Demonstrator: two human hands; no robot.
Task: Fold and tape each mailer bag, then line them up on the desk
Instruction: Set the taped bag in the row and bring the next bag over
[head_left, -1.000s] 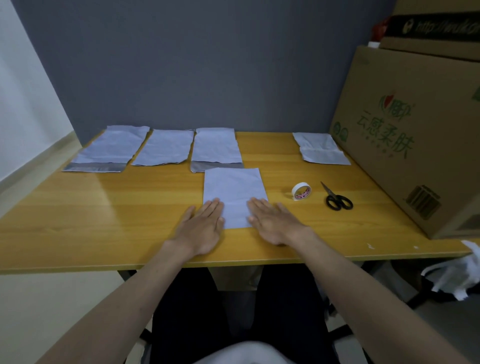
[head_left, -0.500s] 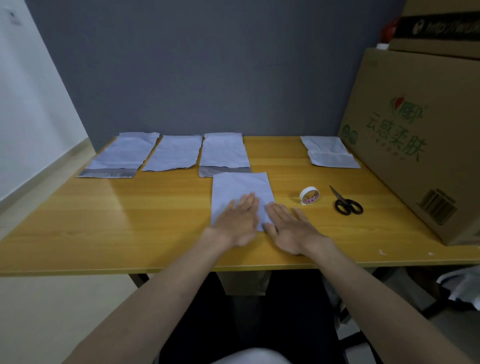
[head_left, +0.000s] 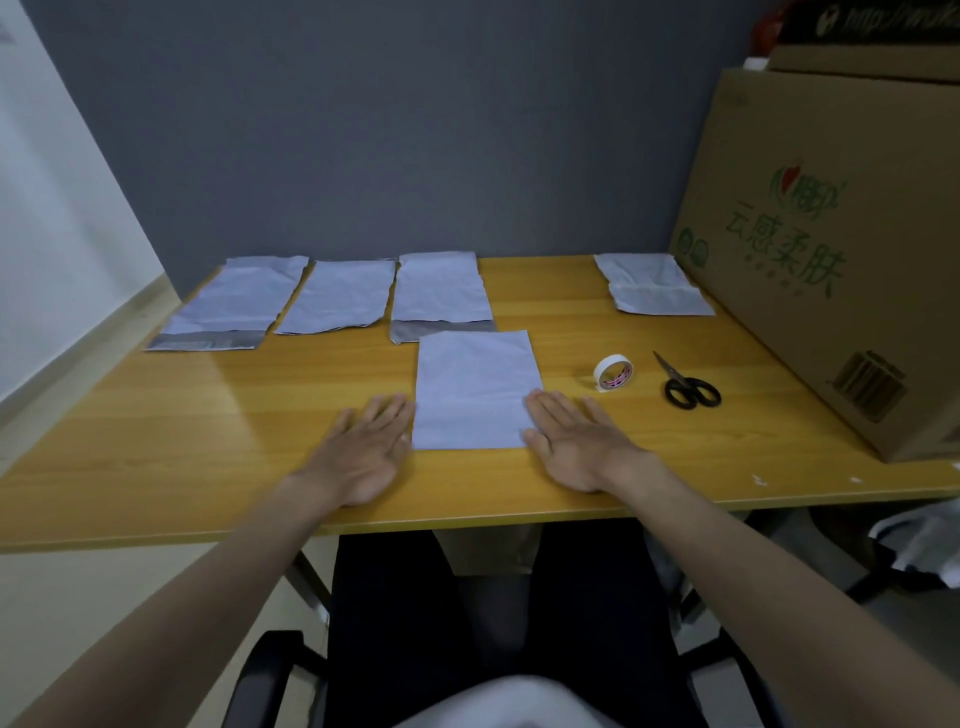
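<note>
Head view: both hands flat, fingers straight, on the surface (head_left: 156, 431) — left hand (head_left: 358, 452) just beside the folded mailer bag (head_left: 475, 389), right hand (head_left: 574, 441) touching its right edge. Three unfolded bags (head_left: 337, 296) lie behind, one folded bag (head_left: 652, 286) far right. Tape roll (head_left: 613, 372) and scissors (head_left: 688, 384) right of centre.

1 head view, high, facing forward-down over desk (head_left: 156, 447).

Your left hand (head_left: 358, 449) slides off the bag (head_left: 475, 389) onto the desk (head_left: 208, 415), flat by its left edge. Your right hand (head_left: 576, 441) shifts to the bag's right edge.
</note>
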